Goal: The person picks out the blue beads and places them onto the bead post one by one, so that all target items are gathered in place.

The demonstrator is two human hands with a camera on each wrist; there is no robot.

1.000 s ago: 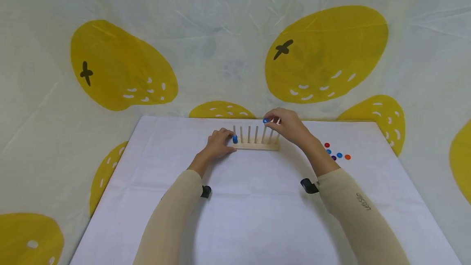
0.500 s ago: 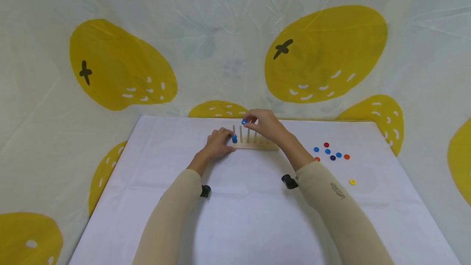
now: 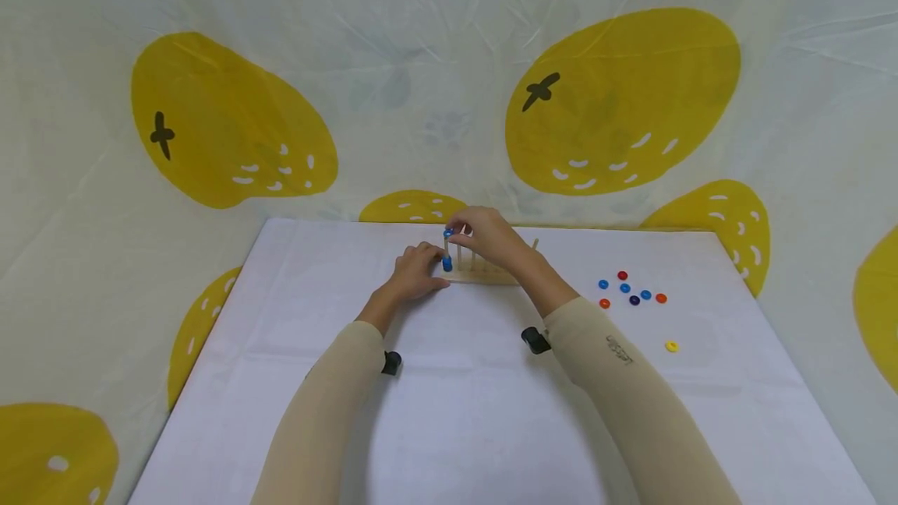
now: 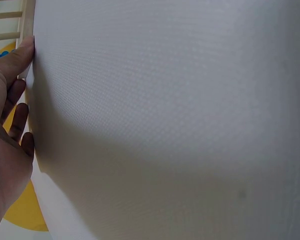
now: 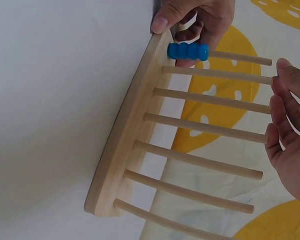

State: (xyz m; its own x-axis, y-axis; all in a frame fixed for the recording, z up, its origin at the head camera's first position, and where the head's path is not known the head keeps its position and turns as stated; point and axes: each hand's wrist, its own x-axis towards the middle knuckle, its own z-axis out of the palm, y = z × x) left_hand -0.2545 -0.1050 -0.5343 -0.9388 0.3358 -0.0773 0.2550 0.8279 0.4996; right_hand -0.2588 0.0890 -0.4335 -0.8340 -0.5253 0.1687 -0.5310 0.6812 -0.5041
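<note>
Right hand (image 3: pixel 487 236) is pinching a blue ring (image 3: pixel 448 233) between its fingers, holding it at the tip of the leftmost peg of the wooden peg rack (image 3: pixel 484 277), which is sitting at 12 o'clock on the desk (image 3: pixel 477 411). Left hand (image 3: pixel 415 271) is bracing the rack's left end, thumb pressing the base and fingers loosely curled behind the stacked blue rings (image 5: pixel 188 51). Loose colored rings (image 3: pixel 629 291) are lying at 2 o'clock, well apart.
</note>
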